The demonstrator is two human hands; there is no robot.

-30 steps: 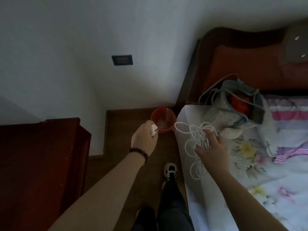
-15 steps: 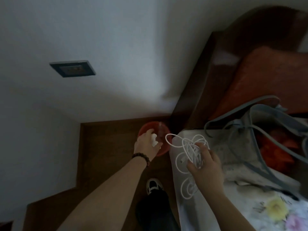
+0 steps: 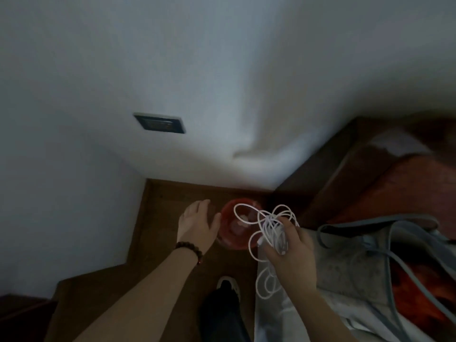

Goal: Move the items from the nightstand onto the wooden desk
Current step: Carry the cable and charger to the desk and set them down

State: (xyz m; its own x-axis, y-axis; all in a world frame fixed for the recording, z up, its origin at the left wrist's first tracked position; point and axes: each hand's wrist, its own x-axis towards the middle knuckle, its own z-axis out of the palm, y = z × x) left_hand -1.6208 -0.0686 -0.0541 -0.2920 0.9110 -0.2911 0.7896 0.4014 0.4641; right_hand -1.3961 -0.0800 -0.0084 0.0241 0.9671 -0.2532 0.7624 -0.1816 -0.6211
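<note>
White cable (image 3: 269,228) — a loose tangle of loops bunched in the right hand (image 3: 291,250), fingers closed round its middle. Light, limp, snag-prone, so hold the whole bundle. Left hand (image 3: 197,224) spread open, empty, beside the red bin (image 3: 234,223) on the floor

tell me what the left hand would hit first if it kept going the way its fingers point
The left hand is open and points up-frame, past the red bin beside it. It would probably meet the floor, then the wall; depth is unclear.

Dim, soft-focus frame with wide-angle edge warping.
</note>
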